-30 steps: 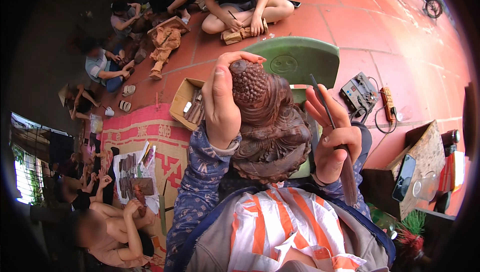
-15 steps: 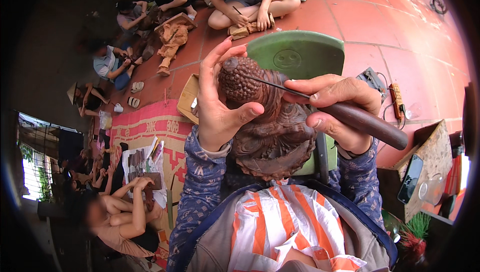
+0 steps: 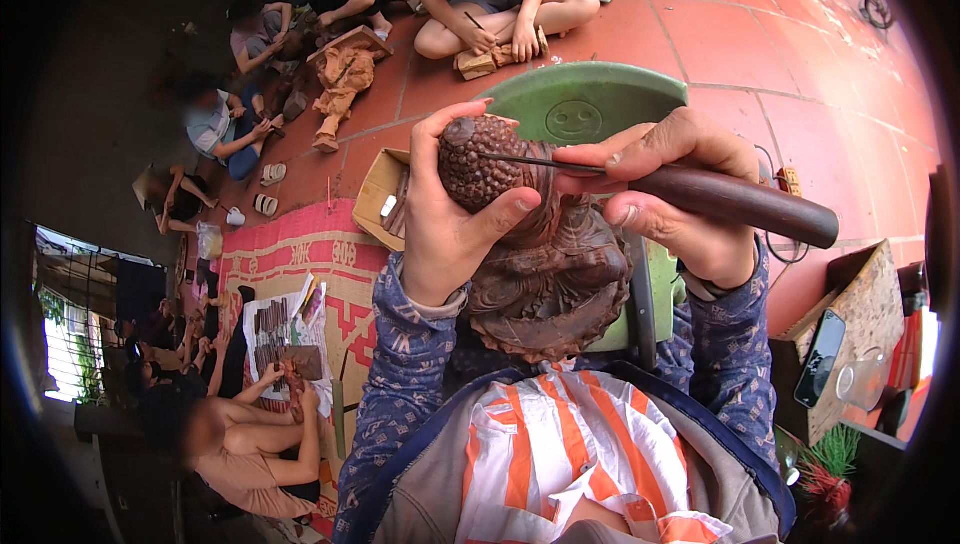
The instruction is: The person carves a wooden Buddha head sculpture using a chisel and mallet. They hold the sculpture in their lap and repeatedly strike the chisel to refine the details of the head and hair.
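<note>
A dark brown carved wooden statue [image 3: 548, 279] with a knobbly, curl-covered head lies in front of my body, its head pointing away from me. My left hand [image 3: 438, 229] is cupped round the head, thumb on the near side and fingers over the far side. My right hand [image 3: 690, 189] grips a carving chisel [image 3: 750, 206] by its thick dark handle. The thin metal blade runs leftward under my fingers, and its tip touches the curls on the statue's head. Behind the statue stands a green plastic chair [image 3: 610, 99], partly hidden by my hands.
A wooden box [image 3: 380, 194] with sticks sits left of the statue. At right, a phone [image 3: 822, 356] rests on a wooden board [image 3: 865, 314], near a power strip [image 3: 790, 182]. Several people sit carving beyond, one with a wooden figure [image 3: 490, 59]. A patterned mat [image 3: 300, 254] covers floor at left.
The chisel's tip has shifted left across the curls, its handle now more level. My left fingers have closed nearer round the head. At lower left, a seated person's hands have lowered.
</note>
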The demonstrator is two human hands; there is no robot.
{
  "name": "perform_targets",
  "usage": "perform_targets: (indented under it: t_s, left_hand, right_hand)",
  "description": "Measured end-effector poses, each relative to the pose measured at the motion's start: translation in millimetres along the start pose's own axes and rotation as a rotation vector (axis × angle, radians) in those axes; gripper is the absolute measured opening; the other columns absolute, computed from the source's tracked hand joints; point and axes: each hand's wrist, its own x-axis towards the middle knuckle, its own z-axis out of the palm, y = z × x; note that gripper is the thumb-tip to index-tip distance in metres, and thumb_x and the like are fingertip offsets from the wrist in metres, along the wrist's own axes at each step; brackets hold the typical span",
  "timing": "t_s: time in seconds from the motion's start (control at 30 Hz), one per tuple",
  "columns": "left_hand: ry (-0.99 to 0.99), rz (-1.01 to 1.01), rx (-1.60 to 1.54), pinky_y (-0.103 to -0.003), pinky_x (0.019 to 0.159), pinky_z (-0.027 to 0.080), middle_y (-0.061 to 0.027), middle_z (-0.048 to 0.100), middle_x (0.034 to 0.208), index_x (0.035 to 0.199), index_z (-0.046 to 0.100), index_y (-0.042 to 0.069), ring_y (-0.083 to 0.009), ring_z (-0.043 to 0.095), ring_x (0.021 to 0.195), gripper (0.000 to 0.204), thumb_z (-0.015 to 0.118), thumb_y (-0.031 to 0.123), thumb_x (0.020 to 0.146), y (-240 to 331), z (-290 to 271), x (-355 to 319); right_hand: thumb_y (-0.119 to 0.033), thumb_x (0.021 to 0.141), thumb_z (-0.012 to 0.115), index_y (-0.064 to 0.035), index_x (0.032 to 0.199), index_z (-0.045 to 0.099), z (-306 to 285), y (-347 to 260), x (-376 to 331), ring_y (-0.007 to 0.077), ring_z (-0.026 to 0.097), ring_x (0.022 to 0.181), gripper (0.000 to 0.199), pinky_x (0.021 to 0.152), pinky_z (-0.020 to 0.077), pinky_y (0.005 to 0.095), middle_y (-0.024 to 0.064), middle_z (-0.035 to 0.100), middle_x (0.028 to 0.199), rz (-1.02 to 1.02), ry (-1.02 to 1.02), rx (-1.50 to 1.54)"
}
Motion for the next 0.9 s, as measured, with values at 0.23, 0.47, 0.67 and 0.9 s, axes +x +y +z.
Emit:
perform_targets:
  t_s: [0.23, 0.47, 0.67, 0.9]
  left_hand:
    - [-0.001, 0.007, 0.006, -0.03, 0.092, 0.048, -0.0119, 0.061, 0.116, 0.131, 0.04, 0.002, -0.0164, 0.062, 0.101, 0.078, 0.084, 0.035, 0.075, -3, 1, 1]
    - [-0.005, 0.019, 0.032, -0.031, 0.092, 0.048, -0.0125, 0.061, 0.116, 0.131, 0.04, 0.002, -0.0165, 0.061, 0.101, 0.079, 0.085, 0.035, 0.075, -9, -4, 0]
    - [0.014, -0.018, -0.071, -0.031, 0.092, 0.048, -0.013, 0.061, 0.117, 0.131, 0.04, 0.002, -0.0167, 0.062, 0.102, 0.078, 0.084, 0.034, 0.076, -5, 0, 0]
    - [0.017, -0.01, -0.048, -0.031, 0.092, 0.048, -0.0133, 0.062, 0.116, 0.131, 0.04, 0.002, -0.017, 0.062, 0.101, 0.079, 0.084, 0.035, 0.076, -7, -1, 0]
  right_hand:
    - [-0.009, 0.089, 0.068, 0.0017, 0.104, 0.055, -18, 36, 15, 0.0395, 0.067, 0.102, 0.024, 0.092, 0.0557, 0.0458, 0.0329, 0.063, 0.111, 0.087, -0.056, 0.576]
    - [-0.015, 0.086, 0.073, -0.0033, 0.104, 0.049, -19, 34, 14, 0.0388, 0.065, 0.107, 0.032, 0.095, 0.0532, 0.0482, 0.0316, 0.065, 0.109, 0.037, 0.037, 0.584]
    - [-0.011, 0.078, 0.08, 0.0004, 0.096, 0.052, -7, 8, 8, 0.0365, 0.068, 0.102, 0.035, 0.094, 0.0519, 0.0435, 0.0303, 0.067, 0.103, -0.037, 0.024, 0.098]
    - [-0.008, 0.076, 0.083, 0.0025, 0.091, 0.057, 8, -19, 3, 0.0327, 0.069, 0.102, 0.032, 0.095, 0.0516, 0.0432, 0.0275, 0.07, 0.098, -0.166, -0.021, -0.333]
